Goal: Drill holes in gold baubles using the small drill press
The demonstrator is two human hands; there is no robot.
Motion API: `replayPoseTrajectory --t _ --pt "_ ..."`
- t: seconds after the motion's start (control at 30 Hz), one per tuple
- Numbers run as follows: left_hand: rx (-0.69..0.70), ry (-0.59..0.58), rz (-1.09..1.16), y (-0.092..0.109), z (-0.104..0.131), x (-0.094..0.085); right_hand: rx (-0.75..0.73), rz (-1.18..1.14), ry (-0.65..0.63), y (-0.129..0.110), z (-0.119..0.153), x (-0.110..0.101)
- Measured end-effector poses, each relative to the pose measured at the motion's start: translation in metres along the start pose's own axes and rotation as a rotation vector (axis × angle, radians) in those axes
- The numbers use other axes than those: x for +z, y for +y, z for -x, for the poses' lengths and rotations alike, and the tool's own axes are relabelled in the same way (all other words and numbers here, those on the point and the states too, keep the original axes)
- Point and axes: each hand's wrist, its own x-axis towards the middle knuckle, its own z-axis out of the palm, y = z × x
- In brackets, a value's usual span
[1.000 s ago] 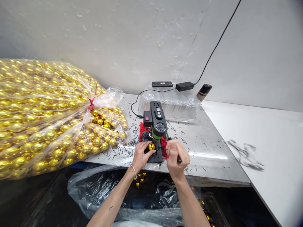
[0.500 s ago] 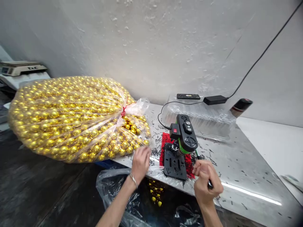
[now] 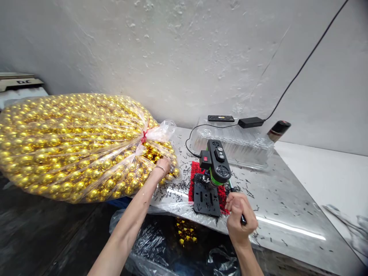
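Note:
My left hand [image 3: 163, 165] reaches into a torn opening in a big clear plastic bag [image 3: 71, 149] packed with shiny gold balls [image 3: 152, 151]. Its fingers are hidden among the balls, so their grip does not show. My right hand [image 3: 241, 216] is wrapped around the black handle [image 3: 243, 220] of a lever on a small black bench press [image 3: 219, 161]. The press has a green band, a red switch and a slotted black base plate [image 3: 206, 197]. Under the press lies a red mat [image 3: 194, 184] strewn with black bits.
An open dark bag [image 3: 155, 234] with clear plastic and several gold balls [image 3: 185, 232] hangs below the front edge of the metal table [image 3: 281, 203]. Behind the press are a clear plastic tray [image 3: 238, 149], a power adapter [image 3: 251, 122] with its cable, and a dark cylinder [image 3: 278, 130].
My left hand has moved up and forward from the table edge into the bag's opening. My right hand stays on the lever handle. The view has shifted slightly to the right.

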Motion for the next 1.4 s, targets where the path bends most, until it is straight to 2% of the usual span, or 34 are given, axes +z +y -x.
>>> replayPoseTrajectory --t 0.07,0.13,0.2,0.27,0.33,0.4,0.57,0.67,0.73,0.83,0.93,1.03,1.13,1.27,1.4 --pt "-0.014 -0.004 -0.012 -0.002 0.011 -0.008 -0.007 0.001 -0.002 0.001 0.001 0.0" --pt "-0.03 0.024 0.08 -0.001 0.026 -0.016 -0.016 0.002 -0.007 0.001 0.001 -0.001" --pt "-0.098 0.048 0.371 0.001 0.046 -0.022 -0.014 -0.005 -0.011 0.001 0.002 -0.001" --pt "-0.214 0.034 0.782 0.005 0.068 -0.022 -0.004 -0.013 -0.009 0.001 0.003 0.0" --pt "-0.323 -0.01 1.099 0.012 0.09 -0.017 0.001 -0.015 -0.003 0.0 0.003 0.001" --pt "-0.398 -0.053 1.278 0.02 0.111 -0.008 0.002 -0.01 0.0 0.0 0.002 0.001" --pt "-0.518 -0.144 1.459 0.041 0.138 0.02 -0.006 0.006 -0.023 -0.002 0.001 0.0" --pt "-0.546 -0.191 1.397 0.049 0.141 0.04 0.002 0.018 -0.045 -0.004 0.0 -0.001" --pt "-0.505 -0.193 1.255 0.051 0.14 0.055 0.001 0.021 -0.049 -0.004 0.0 -0.001" --pt "-0.351 -0.144 0.979 0.052 0.137 0.079 -0.002 0.024 -0.042 -0.005 0.0 -0.001" --pt "-0.179 -0.118 0.673 0.052 0.137 0.094 -0.002 0.026 -0.047 -0.005 0.001 -0.001" --pt "0.017 -0.073 0.343 0.054 0.138 0.1 -0.008 0.027 -0.061 -0.005 0.001 -0.001" --pt "0.191 -0.04 0.151 0.056 0.139 0.102 -0.011 0.019 -0.061 -0.004 0.002 -0.001" --pt "0.336 0.019 0.057 0.057 0.142 0.108 -0.006 0.018 -0.061 -0.003 0.004 -0.002" --pt "0.369 0.065 0.044 0.054 0.143 0.114 -0.005 0.021 -0.071 -0.004 0.004 -0.002"
